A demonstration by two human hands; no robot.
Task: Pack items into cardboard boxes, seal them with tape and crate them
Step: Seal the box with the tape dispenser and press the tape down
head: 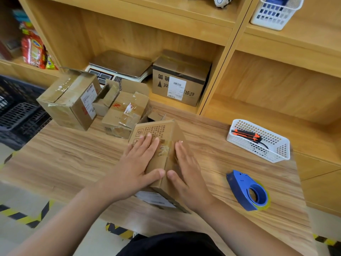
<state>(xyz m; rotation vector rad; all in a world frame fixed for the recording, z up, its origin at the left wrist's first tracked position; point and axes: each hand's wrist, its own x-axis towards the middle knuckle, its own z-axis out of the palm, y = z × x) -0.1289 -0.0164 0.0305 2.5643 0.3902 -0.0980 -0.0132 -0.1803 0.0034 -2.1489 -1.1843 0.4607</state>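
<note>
A small cardboard box (162, 130) with printed text lies on the wooden table (73, 159) right in front of me. My left hand (136, 163) lies flat on its top face, fingers straight and thumb along the near edge. My right hand (186, 169) presses flat on the box's right side, fingers straight. A strip of clear tape runs between the two hands. A blue tape dispenser (249, 191) lies on the table to the right of the box.
Two worn cardboard boxes (70, 100) (125, 115) stand at the table's back left. A taped, labelled box (180, 80) and a scale (120, 69) sit in the shelf. A white basket (258, 141) holds an orange cutter. A dark crate (18, 108) stands at the left.
</note>
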